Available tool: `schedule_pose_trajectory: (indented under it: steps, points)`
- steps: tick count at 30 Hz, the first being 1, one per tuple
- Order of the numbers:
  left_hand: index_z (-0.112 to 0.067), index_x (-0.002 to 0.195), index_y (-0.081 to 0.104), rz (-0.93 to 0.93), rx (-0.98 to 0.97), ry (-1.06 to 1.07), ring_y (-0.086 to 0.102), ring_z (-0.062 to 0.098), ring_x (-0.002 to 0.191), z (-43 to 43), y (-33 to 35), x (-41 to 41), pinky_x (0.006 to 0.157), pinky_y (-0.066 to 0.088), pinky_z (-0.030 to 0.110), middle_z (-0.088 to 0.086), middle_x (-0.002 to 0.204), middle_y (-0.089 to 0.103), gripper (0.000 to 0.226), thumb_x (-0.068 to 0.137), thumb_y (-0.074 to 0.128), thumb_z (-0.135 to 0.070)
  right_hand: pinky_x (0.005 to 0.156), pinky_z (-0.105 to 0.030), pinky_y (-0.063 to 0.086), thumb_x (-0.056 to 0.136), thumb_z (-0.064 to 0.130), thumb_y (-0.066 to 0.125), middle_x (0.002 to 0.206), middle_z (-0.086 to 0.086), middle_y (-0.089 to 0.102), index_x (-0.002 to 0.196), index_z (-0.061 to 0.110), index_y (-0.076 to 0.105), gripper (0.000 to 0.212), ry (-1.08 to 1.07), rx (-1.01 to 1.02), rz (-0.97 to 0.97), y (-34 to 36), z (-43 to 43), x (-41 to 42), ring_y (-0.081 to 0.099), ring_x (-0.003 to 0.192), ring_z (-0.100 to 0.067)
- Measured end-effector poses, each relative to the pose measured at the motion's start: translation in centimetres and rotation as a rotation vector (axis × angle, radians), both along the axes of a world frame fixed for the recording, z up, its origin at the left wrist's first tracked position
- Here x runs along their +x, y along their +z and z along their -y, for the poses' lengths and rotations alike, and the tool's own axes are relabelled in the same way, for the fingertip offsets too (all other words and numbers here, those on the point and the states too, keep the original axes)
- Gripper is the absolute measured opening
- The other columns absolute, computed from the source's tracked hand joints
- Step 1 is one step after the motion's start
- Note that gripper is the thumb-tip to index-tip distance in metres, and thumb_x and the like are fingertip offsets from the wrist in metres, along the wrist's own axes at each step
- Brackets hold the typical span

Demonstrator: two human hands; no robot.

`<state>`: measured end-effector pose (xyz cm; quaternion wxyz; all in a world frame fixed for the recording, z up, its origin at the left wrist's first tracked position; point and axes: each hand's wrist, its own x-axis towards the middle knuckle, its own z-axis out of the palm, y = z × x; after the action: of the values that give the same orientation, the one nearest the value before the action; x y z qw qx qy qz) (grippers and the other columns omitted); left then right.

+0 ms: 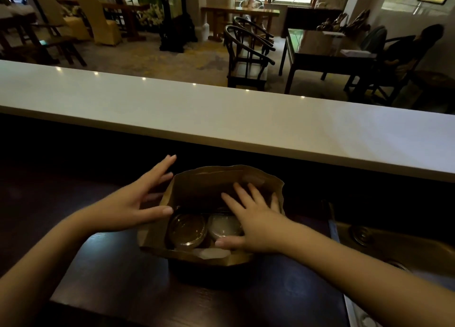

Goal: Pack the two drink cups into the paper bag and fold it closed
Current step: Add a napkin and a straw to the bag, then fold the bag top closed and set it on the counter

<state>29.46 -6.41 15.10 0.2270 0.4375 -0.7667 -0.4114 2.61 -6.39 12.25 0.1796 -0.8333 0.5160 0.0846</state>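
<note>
A brown paper bag stands open on the dark counter in front of me. Inside it sit two drink cups with clear domed lids, the left cup darker and the right cup paler. My left hand is spread flat against the bag's left side, thumb at the rim. My right hand lies with fingers apart over the bag's right part, partly covering the right cup, thumb on the near rim. Neither hand holds anything.
A raised white bar top runs across just behind the bag. A metal sink lies at the right. Beyond the bar are dark wooden chairs, tables, and a seated person far off by the window.
</note>
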Motion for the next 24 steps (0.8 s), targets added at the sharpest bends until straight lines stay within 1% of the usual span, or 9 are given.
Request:
schedule_pose_trajectory:
  steps: [3, 6, 8, 11, 14, 16, 19, 22, 24]
  points:
    - [-0.034, 0.141, 0.000, -0.139, 0.095, -0.044, 0.021, -0.005, 0.137, -2.2, -2.0, 0.3, 0.103, 0.027, 0.007, -0.022, 0.152, 0.010, 0.112, 0.059, 0.068, -0.068, 0.112, -0.052, -0.015, 0.073, 0.078, 0.033, 0.158, -0.001, -0.016, 0.147, 0.032, -0.002, 0.094, 0.069, -0.125, 0.052, 1.9, -0.8, -3.1, -0.019, 0.143, -0.019]
    - [-0.034, 0.142, 0.000, -0.131, 0.111, -0.018, 0.023, -0.008, 0.135, -3.7, -3.9, 0.4, 0.103, 0.027, 0.006, -0.032, 0.150, 0.014, 0.123, 0.047, 0.069, -0.074, 0.112, -0.044, -0.023, 0.063, 0.085, 0.033, 0.153, 0.005, -0.026, 0.145, 0.030, -0.013, 0.109, 0.157, -0.219, 0.063, 2.3, -1.2, -6.6, -0.031, 0.138, -0.010]
    - [-0.037, 0.142, 0.002, -0.131, 0.152, 0.034, 0.028, -0.006, 0.134, -4.2, -4.8, 0.4, 0.104, 0.028, 0.008, -0.025, 0.150, 0.018, 0.127, 0.045, 0.079, -0.064, 0.112, -0.037, -0.023, 0.061, 0.084, 0.042, 0.150, 0.007, -0.033, 0.141, 0.031, -0.022, 0.115, 0.177, -0.251, 0.104, 1.6, -1.5, -8.3, -0.036, 0.135, -0.006]
    - [-0.040, 0.139, 0.013, -0.090, 0.108, 0.129, 0.036, -0.010, 0.127, -4.2, -5.5, -0.3, 0.099, 0.032, 0.005, -0.017, 0.147, 0.025, 0.106, 0.060, 0.083, -0.034, 0.114, -0.028, -0.018, 0.060, 0.076, 0.057, 0.148, 0.010, -0.035, 0.137, 0.032, -0.026, 0.121, 0.077, -0.298, 0.274, -0.3, -1.8, -9.8, -0.031, 0.138, -0.006]
    - [-0.029, 0.136, 0.026, -0.096, 0.037, 0.272, 0.048, -0.005, 0.118, -3.4, -5.7, -1.2, 0.101, 0.037, 0.013, -0.004, 0.134, 0.046, 0.087, 0.064, 0.073, -0.020, 0.120, -0.035, -0.001, 0.056, 0.073, 0.061, 0.150, 0.012, -0.029, 0.139, 0.034, -0.018, 0.121, -0.107, -0.189, 0.507, -2.5, -2.3, -10.0, -0.020, 0.142, -0.009]
    - [-0.026, 0.139, 0.025, -0.094, 0.006, 0.326, 0.051, 0.001, 0.115, -2.8, -5.8, -1.5, 0.101, 0.037, 0.012, -0.001, 0.131, 0.049, 0.085, 0.070, 0.072, -0.010, 0.120, -0.039, 0.011, 0.054, 0.071, 0.065, 0.151, 0.013, -0.022, 0.144, 0.034, -0.004, 0.119, -0.167, -0.092, 0.594, -3.9, -2.6, -9.5, -0.009, 0.145, -0.011]
    - [-0.048, 0.123, 0.028, -0.147, -0.014, 0.366, 0.042, -0.002, 0.119, -2.0, -6.1, -1.9, 0.090, 0.037, 0.004, -0.009, 0.138, 0.036, 0.079, 0.076, 0.067, 0.002, 0.116, -0.031, 0.021, 0.053, 0.074, 0.065, 0.152, 0.017, -0.012, 0.141, 0.032, 0.022, 0.107, -0.190, -0.020, 0.708, -5.1, -2.2, -8.2, 0.003, 0.144, -0.009]
    - [-0.043, 0.124, 0.035, -0.280, 0.028, 0.454, 0.047, -0.001, 0.114, -1.5, -6.4, -2.2, 0.096, 0.037, 0.019, -0.018, 0.132, 0.041, 0.067, 0.081, 0.060, 0.002, 0.110, -0.025, 0.021, 0.053, 0.076, 0.063, 0.156, 0.016, -0.003, 0.111, 0.052, 0.042, 0.066, -0.212, 0.024, 0.816, -4.9, -1.3, -7.0, 0.004, 0.139, 0.002]
    - [-0.036, 0.117, 0.050, -0.325, 0.000, 0.497, 0.055, -0.009, 0.101, -1.1, -6.5, -2.4, 0.084, 0.044, 0.011, -0.034, 0.119, 0.052, 0.047, 0.084, 0.056, -0.002, 0.109, -0.024, 0.019, 0.059, 0.070, 0.065, 0.157, 0.015, 0.002, 0.089, 0.053, 0.049, 0.038, -0.198, 0.037, 0.888, -4.5, -0.5, -6.6, 0.002, 0.138, 0.006]
